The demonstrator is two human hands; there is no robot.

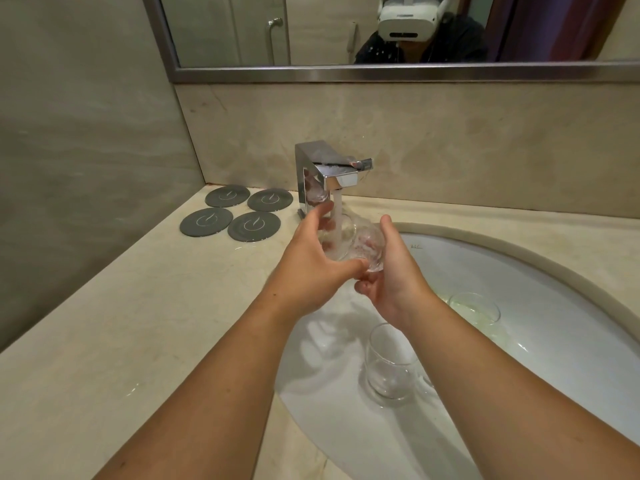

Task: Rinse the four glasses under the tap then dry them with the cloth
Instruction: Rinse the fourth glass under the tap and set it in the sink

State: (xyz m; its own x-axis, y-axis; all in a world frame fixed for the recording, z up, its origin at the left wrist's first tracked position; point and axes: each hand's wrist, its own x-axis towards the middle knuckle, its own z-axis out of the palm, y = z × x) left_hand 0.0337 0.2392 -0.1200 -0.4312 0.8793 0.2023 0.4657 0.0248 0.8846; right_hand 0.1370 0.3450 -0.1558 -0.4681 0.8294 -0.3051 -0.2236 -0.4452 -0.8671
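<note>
Glass (360, 242) in left hand (311, 268) and right hand (394, 282); sink script (417, 247) illegible.

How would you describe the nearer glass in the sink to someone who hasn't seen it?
Start at the white oval sink sunk into the beige counter. Two glasses stand upright in it; this one, the near glass, is beside the right forearm, closest to the camera. Unlike the far glass to its right, it shows no greenish tint.

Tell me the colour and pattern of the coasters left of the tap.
Coasters: dark grey, each with a thin white line mark; head view shows them.
</note>
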